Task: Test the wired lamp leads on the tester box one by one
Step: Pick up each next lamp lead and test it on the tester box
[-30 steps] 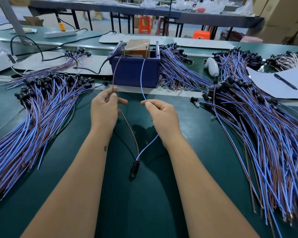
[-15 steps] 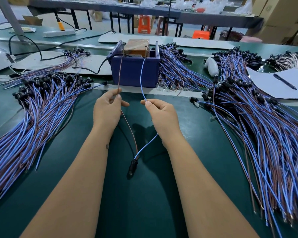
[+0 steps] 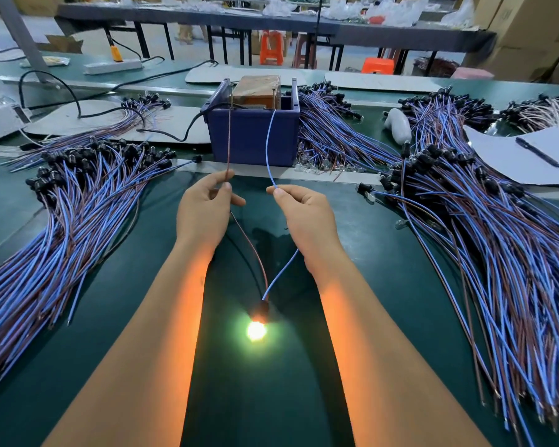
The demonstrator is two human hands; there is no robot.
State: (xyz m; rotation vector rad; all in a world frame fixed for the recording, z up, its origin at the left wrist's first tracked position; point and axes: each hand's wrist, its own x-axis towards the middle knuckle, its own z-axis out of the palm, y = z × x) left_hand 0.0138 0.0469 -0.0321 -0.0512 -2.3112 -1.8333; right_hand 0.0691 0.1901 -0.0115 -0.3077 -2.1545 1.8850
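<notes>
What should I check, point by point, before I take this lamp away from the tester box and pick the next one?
1. Bulb lit: ok, it glows brightly on the mat.
2. Brown lead reaches the tester box: ok; exact contact point cannot tell.
3. Blue lead reaches the box: ok; contact point cannot tell.
4. Left hand pinches the brown lead: ok.
5. Right hand pinches the blue lead: ok.
6. Which pile takes tested lamps, left pile or right pile: cannot tell.
</notes>
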